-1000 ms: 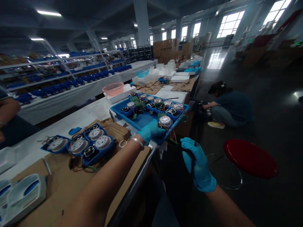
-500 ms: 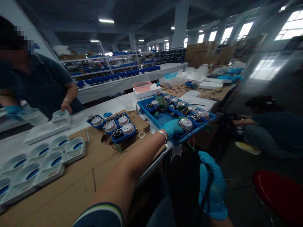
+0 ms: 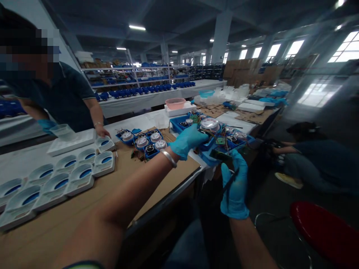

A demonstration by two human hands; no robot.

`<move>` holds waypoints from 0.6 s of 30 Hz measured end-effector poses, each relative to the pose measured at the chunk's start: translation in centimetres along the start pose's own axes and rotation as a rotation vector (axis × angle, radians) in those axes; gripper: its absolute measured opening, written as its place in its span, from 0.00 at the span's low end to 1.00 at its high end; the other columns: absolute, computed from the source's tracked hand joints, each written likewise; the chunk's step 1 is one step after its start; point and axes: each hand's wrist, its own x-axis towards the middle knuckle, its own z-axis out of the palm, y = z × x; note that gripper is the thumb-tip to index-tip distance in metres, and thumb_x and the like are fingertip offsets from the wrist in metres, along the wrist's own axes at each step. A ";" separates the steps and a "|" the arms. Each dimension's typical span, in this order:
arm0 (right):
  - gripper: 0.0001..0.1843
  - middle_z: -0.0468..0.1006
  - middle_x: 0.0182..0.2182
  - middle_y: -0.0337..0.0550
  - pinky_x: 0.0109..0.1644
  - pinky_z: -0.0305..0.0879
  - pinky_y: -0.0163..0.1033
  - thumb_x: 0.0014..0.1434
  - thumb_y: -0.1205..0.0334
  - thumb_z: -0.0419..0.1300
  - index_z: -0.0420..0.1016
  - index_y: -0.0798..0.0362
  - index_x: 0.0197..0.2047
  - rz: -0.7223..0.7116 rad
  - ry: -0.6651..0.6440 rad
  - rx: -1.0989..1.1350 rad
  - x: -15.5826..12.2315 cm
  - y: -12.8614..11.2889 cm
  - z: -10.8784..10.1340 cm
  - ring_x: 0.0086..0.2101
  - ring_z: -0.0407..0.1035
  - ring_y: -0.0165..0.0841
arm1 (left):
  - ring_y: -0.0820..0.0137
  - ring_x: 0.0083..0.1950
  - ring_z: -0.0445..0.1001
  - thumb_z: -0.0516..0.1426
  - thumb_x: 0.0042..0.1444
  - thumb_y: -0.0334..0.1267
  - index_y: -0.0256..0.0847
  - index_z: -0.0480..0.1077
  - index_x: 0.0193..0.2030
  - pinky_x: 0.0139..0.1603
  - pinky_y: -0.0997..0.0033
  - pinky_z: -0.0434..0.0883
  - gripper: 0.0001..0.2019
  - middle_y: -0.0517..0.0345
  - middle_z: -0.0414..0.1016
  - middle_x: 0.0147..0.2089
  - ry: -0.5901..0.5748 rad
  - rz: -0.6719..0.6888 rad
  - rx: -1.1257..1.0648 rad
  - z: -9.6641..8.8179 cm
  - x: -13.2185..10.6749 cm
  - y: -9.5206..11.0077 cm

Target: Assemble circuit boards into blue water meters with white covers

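My left hand (image 3: 189, 141), in a blue glove, is closed around a blue meter housing (image 3: 209, 139) with a clear round dial, lifted over the front of the blue tray (image 3: 175, 123). Wires and a green circuit board (image 3: 221, 155) dangle from the unit. My right hand (image 3: 235, 185), gloved too, is below and to the right, its fingertips at the board's edge. Across its palm lies a thin dark tool (image 3: 230, 182), held by the fingers; its exact kind is unclear. Similar meter units (image 3: 235, 137) with tangled wires fill the tray.
Several meter units (image 3: 141, 141) sit on the cardboard left of the tray. Rows of pale housings (image 3: 84, 172) line the table's left. A co-worker (image 3: 70, 86) stands across, one hand on a housing. A red stool (image 3: 322, 228) and a crouching person (image 3: 322, 153) are right.
My left hand has lifted the meter unit from the tray and drawn it left. My right hand has risen to the hanging circuit board. The view has shifted slightly left.
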 end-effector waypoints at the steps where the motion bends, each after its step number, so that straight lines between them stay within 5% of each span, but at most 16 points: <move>1: 0.33 0.65 0.64 0.52 0.68 0.57 0.57 0.60 0.57 0.64 0.62 0.49 0.66 0.016 -0.053 0.045 -0.4 -0.4 0.7 0.63 0.61 0.44 | 0.63 0.39 0.77 0.57 0.49 0.36 0.35 0.76 0.46 0.43 0.64 0.75 0.17 0.49 0.81 0.40 0.014 -0.025 -0.049 -1.3 -1.7 -0.3; 11: 0.19 0.78 0.47 0.42 0.58 0.71 0.47 0.55 0.56 0.67 0.74 0.48 0.50 0.433 -0.756 0.638 -10.5 -7.0 11.6 0.47 0.74 0.37 | 0.67 0.30 0.76 0.60 0.50 0.43 0.34 0.77 0.44 0.32 0.68 0.75 0.18 0.51 0.80 0.34 0.381 -0.544 -0.154 -12.7 -25.6 -6.7; 18: 0.15 0.80 0.43 0.42 0.57 0.70 0.47 0.54 0.55 0.67 0.77 0.48 0.44 0.315 -1.135 0.747 -16.9 -10.7 20.9 0.45 0.73 0.37 | 0.64 0.35 0.78 0.60 0.51 0.50 0.34 0.75 0.51 0.35 0.67 0.76 0.25 0.50 0.81 0.38 0.609 -0.737 -0.098 -15.2 -40.6 -9.9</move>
